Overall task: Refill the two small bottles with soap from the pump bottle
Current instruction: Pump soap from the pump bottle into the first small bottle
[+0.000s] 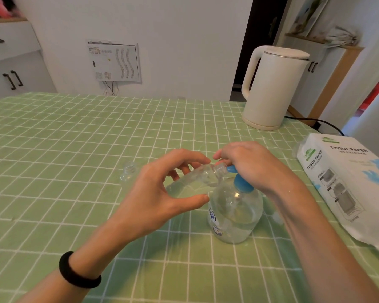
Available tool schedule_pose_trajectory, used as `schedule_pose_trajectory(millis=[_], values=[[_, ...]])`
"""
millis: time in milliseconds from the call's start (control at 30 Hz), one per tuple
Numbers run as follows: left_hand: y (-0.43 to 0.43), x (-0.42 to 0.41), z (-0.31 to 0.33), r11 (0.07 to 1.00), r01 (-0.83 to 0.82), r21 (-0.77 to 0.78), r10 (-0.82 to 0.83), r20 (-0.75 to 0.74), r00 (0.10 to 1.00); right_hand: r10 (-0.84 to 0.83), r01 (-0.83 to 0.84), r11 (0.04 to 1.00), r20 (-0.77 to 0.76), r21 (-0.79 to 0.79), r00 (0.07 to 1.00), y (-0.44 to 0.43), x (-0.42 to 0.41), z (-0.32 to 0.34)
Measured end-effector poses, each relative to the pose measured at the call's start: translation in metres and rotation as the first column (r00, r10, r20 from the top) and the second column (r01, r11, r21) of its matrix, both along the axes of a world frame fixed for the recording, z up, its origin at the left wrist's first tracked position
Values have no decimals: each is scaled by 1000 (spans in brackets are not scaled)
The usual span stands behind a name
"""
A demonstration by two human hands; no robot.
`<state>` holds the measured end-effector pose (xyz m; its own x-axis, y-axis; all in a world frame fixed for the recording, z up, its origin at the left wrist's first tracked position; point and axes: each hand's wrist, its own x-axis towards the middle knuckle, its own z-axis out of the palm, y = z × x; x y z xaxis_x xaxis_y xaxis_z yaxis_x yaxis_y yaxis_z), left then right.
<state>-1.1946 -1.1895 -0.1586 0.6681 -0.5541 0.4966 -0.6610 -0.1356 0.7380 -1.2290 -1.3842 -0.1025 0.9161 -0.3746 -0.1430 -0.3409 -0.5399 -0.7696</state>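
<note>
You held a small bottle (197,178) of clear, glossy plastic in your left hand (160,193). Pump bottle (235,213) under it was the same clear smooth plastic, its label (212,217) looked like paper, and the pump head (242,184) was matt blue plastic. Second small bottle (129,172) at 9 o'clock was clear plastic too. Tablecloth (74,138) looked smooth with a faint sheen, cloth or vinyl unclear. Kettle (271,88) at 1 o'clock was matt cream plastic with a thin metal rim. Tissue pack (348,178) at 3 o'clock wore glossy film. Wrist band (79,274) was matt black cloth.
</note>
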Motion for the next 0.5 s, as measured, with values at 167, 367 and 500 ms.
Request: schedule_pose_trajectory(millis=[167, 367, 500], values=[[0, -1, -1, 1000, 10, -10, -10, 12, 1000, 9, -9, 1000, 29, -7, 1000, 0, -3, 2], [0, 0, -2, 1000, 19, -20, -19, 2, 1000, -8, 9, 999, 57, -31, 998, -5, -1, 0], [0, 3, -2, 1000, 19, -18, -19, 4, 1000, -9, 9, 1000, 5, 6, 1000, -4, 3, -3]])
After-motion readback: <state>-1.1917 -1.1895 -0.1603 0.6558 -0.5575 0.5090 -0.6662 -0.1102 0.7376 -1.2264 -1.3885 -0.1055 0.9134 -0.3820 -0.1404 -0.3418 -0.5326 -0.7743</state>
